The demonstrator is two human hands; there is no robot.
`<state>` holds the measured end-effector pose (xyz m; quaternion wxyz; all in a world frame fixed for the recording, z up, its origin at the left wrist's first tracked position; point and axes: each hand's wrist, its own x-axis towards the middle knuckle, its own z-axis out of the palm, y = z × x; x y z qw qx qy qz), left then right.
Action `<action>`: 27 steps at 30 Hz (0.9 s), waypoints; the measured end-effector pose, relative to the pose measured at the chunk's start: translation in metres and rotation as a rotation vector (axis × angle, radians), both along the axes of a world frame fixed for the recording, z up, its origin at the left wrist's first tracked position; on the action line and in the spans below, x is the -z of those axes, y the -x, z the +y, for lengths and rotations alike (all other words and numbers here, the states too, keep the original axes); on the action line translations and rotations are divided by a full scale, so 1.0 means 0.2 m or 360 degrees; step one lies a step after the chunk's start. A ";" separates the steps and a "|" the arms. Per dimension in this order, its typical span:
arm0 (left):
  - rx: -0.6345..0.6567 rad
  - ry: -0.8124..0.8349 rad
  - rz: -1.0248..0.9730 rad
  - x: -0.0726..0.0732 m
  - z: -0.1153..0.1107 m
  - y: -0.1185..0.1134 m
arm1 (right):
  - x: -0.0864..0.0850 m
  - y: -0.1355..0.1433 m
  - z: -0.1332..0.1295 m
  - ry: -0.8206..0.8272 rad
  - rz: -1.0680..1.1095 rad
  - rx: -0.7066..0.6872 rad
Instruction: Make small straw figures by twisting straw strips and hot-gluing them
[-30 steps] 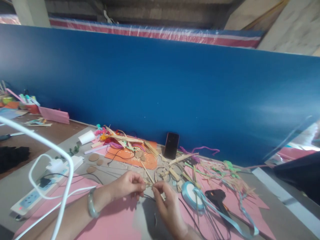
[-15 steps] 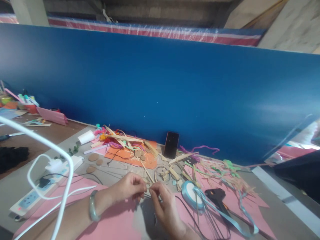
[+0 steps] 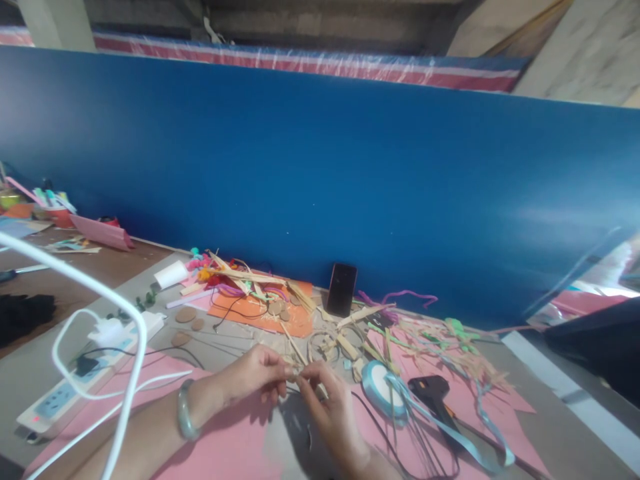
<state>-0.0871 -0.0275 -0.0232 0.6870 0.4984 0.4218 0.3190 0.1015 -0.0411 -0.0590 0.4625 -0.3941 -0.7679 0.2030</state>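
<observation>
Power strip near left edge of tabletop. Left hand, fingers pinching small tan piece, blurred, above tabletop toward front edge. Right hand, fingers pinching its other side. Phone propped at back edge. Glue gun toward front right corner.

We look at a plain deep-blue partition below a sheet striped red, white and blue. Before us are a straw-yellow strip, pink paper, an orange sheet, a light-blue ribbon roll with a white face, and a black glue gun.
</observation>
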 end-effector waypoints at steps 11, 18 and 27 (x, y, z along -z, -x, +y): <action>-0.0065 -0.0027 0.0112 0.06 0.06 0.06 | -0.01 0.00 0.01 0.0110 -0.0025 0.0043; -0.0265 -0.0050 0.0143 0.06 0.06 0.05 | -0.08 0.01 -0.06 0.0129 -0.0781 -0.0591; -0.0186 -0.0164 0.0210 0.12 0.07 0.04 | -0.04 0.03 -0.05 0.0184 -0.1032 -0.0610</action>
